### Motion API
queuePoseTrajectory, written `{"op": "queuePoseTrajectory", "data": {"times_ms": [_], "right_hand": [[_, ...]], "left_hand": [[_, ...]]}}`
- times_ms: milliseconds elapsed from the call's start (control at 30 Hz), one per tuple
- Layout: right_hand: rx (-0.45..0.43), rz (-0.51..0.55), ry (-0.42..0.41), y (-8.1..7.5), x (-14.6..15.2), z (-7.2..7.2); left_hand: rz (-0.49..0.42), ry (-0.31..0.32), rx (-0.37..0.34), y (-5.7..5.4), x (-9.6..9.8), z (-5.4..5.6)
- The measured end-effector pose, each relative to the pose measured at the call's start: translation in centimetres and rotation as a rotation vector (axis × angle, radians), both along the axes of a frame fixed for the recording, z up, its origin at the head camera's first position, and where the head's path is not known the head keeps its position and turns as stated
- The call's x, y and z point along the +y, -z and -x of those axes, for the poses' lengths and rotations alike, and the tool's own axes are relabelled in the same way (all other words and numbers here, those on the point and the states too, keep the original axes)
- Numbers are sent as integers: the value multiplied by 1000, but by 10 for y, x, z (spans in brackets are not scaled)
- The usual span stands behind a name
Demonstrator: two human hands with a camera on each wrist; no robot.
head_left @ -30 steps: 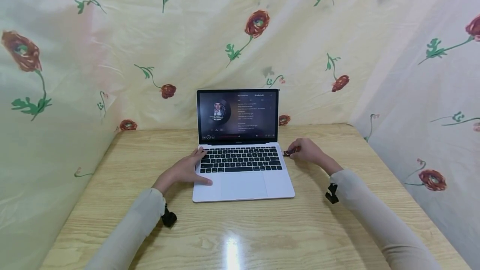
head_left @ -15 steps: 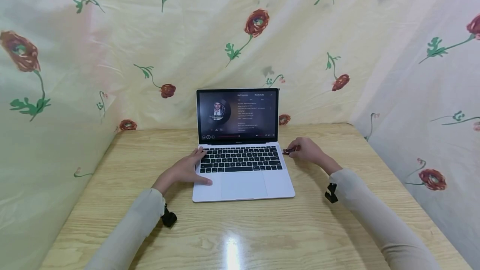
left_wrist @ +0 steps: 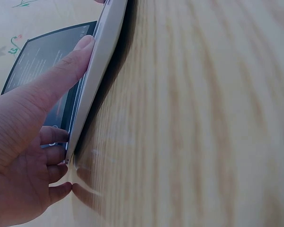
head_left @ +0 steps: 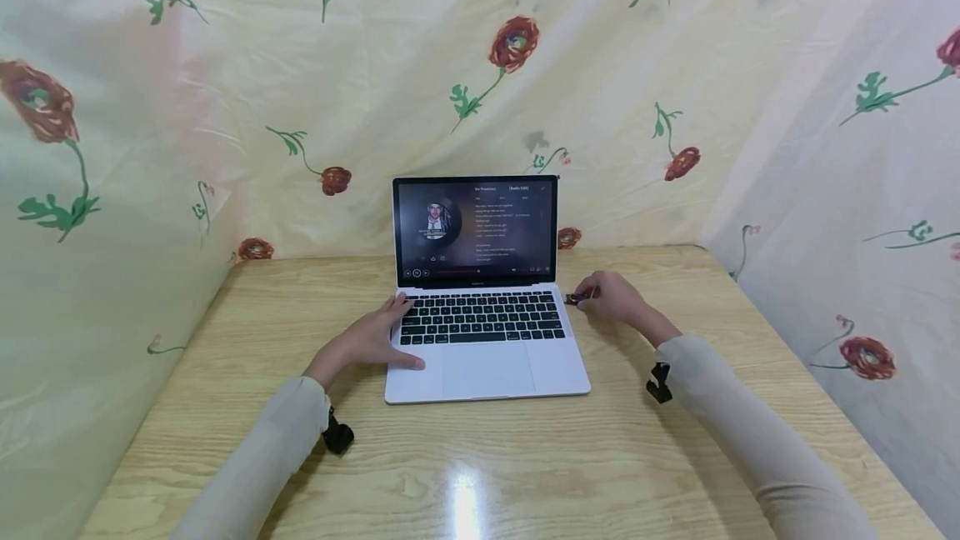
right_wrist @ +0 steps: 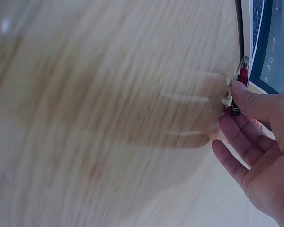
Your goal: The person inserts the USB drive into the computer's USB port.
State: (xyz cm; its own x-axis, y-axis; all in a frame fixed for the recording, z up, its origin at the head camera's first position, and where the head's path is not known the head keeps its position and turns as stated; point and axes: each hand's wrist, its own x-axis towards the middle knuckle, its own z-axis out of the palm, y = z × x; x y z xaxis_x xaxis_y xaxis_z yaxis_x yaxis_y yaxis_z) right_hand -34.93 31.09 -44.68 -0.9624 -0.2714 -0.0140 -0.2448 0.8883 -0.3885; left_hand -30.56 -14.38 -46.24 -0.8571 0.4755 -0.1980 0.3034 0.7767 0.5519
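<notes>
An open silver laptop (head_left: 487,373) stands on the wooden table, its screen lit with a music player and lines of lyrics. My left hand (head_left: 367,337) rests on its left side. The left thumb (left_wrist: 61,78) lies straight across the palm rest, and the other fingers are spread along the laptop's left edge and keyboard corner. At the laptop's right edge my right hand (head_left: 613,300) pinches a small red and black USB flash drive (right_wrist: 243,75) between thumb and fingers. Its metal connector points at the laptop's side; whether it sits in a port I cannot tell.
The wooden table (head_left: 480,465) extends around the laptop on all sides. Behind it and to both sides hangs a cream curtain (head_left: 420,82) with red flowers. Each wrist carries a small black camera.
My right hand has shifted slightly toward the back of the table, along the laptop's right edge, with the flash drive still pinched. My left hand and the laptop stay in place.
</notes>
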Motion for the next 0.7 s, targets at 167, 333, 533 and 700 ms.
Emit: {"op": "queuePoseTrajectory", "data": {"times_ms": [167,333,533,700], "right_hand": [[3,3,17,2,0,3],[1,9,29,3,0,4],[-2,18,11,3,0,2],[0,14,6,4,1,0]], "left_hand": [[10,1,-1,1,-1,2],[6,1,-5,2,-1,3],[-11,6,-9,1,-2,1],[-13,7,-2,1,-1,0]]}}
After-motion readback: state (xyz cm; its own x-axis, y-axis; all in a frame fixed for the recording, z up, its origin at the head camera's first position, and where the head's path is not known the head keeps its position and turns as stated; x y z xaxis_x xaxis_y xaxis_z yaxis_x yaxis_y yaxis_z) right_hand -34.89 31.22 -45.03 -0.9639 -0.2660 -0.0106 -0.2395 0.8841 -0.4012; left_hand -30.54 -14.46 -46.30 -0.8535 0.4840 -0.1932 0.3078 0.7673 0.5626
